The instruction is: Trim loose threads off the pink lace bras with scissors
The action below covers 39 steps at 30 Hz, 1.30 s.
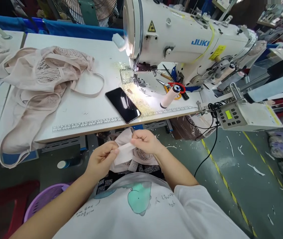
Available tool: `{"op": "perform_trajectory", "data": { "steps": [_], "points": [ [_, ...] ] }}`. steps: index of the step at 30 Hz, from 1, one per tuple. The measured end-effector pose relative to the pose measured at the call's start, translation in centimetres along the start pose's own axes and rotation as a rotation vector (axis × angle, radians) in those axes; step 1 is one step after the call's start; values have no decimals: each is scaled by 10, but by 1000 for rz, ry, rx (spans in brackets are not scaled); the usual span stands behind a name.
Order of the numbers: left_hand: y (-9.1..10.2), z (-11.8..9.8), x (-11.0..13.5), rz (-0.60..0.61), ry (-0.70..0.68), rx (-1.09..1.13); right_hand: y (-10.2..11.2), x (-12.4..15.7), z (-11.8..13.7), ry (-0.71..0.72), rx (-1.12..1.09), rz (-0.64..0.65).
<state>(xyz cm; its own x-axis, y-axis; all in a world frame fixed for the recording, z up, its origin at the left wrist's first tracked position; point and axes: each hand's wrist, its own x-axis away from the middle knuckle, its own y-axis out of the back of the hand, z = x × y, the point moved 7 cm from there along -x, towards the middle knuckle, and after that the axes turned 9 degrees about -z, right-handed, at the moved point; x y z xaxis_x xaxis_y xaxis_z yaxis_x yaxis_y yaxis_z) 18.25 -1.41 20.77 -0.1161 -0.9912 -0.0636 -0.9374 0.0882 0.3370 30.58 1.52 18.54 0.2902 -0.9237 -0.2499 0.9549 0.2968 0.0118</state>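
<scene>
Over my lap, below the table edge, a pale pink bra (125,156) is stretched between my two hands. My left hand (103,156) pinches one end of its smooth band between thumb and fingers. A little higher, my right hand (145,142) grips the other end, fingers closed. Lace on a cup shows beneath my right hand, and a small white label (132,165) hangs under the band. The rest of the garment lies on my lap, partly covered by my hands.
A white sewing machine (181,36) stands on the table (86,109), its lamp lit. Near it lie a black phone (123,104), a pink thread spool (170,96) and red-handled scissors (177,87). More bras (46,73) are heaped at left. A purple basket (45,199) stands on the floor.
</scene>
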Motion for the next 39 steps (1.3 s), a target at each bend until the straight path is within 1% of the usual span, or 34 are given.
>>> {"op": "perform_trajectory", "data": {
  "steps": [1, 3, 6, 9, 12, 14, 16, 17, 19, 22, 24, 27, 29, 31, 34, 37, 39],
  "points": [
    [1, 1, -2, -1, 24, 20, -1, -1, 0, -6, -13, -1],
    [1, 1, -8, 33, 49, 44, -6, -4, 1, -7, -38, 36],
    [-1, -5, -19, 102, 56, 25, -5, -9, 5, 11, 16, 36],
    [1, -9, -33, 93, 104, 9, 5, -15, 12, 47, 121, 13],
    [3, -10, -47, 73, 178, 54, 18, -20, 19, 71, 242, -1],
    [2, -12, -57, 72, 202, 74, 27, -24, 22, 62, 319, 2],
    [3, -16, -69, 66, 194, 58, 36, -30, 23, 31, 375, 3],
    [4, -20, -78, 54, 178, 38, 42, -36, 22, 11, 396, -9],
    [8, -30, -100, 16, 128, -15, 54, -51, 21, -16, 432, -79],
    [14, -45, -144, -46, 41, -95, 75, -87, 21, 6, 521, -233],
    [15, -49, -176, -75, 7, -108, 86, -112, 19, 16, 619, -330],
    [7, -43, -215, -58, 27, -52, 99, -138, 8, -15, 711, -432],
    [1, -35, -230, -45, 38, -33, 104, -146, -2, -42, 718, -466],
    [-5, -27, -237, -32, 50, -27, 107, -149, -14, -70, 719, -484],
    [-8, -16, -239, -14, 78, -12, 109, -150, -27, -97, 710, -483],
    [-8, -11, -241, -21, 107, 14, 111, -152, -33, -108, 700, -469],
    [-6, -9, -242, -45, 122, 35, 111, -154, -33, -113, 699, -457]
  ]
}}
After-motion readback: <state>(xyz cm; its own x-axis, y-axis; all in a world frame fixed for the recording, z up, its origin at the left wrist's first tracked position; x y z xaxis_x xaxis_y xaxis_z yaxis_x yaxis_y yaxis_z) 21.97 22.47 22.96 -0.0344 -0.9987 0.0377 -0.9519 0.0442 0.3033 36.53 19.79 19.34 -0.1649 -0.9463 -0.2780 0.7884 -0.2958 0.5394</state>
